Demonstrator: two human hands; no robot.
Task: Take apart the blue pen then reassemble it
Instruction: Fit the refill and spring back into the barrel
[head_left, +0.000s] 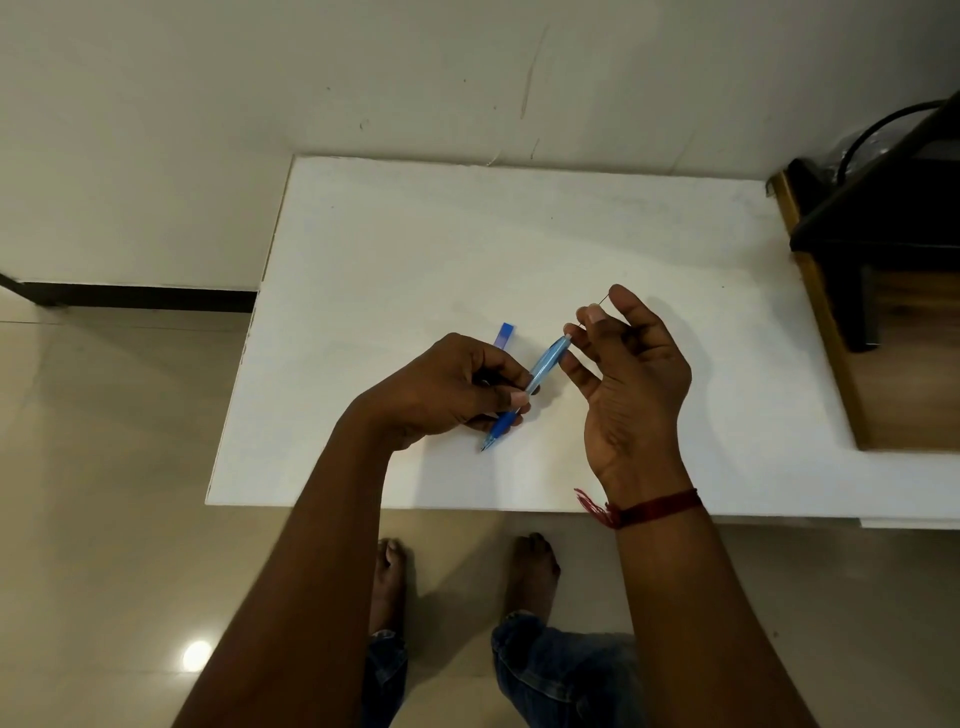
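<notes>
Over the white bench (415, 234), the left hand (441, 387) closes its grip round the blue pen (545, 364), whose tip points toward the person. The right hand (634, 374) pinches a thin dark rod (602, 301), probably the refill, at the pen's back end. The rod should travel slowly, in line with the barrel. Well right of the pen stands dark furniture (883, 218). A loose blue piece (505, 335) lies just beyond the pen, out of the way.

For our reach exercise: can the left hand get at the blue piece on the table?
Probably not yet: the left hand grips the pen, though the blue piece lies close, unobstructed.
</notes>
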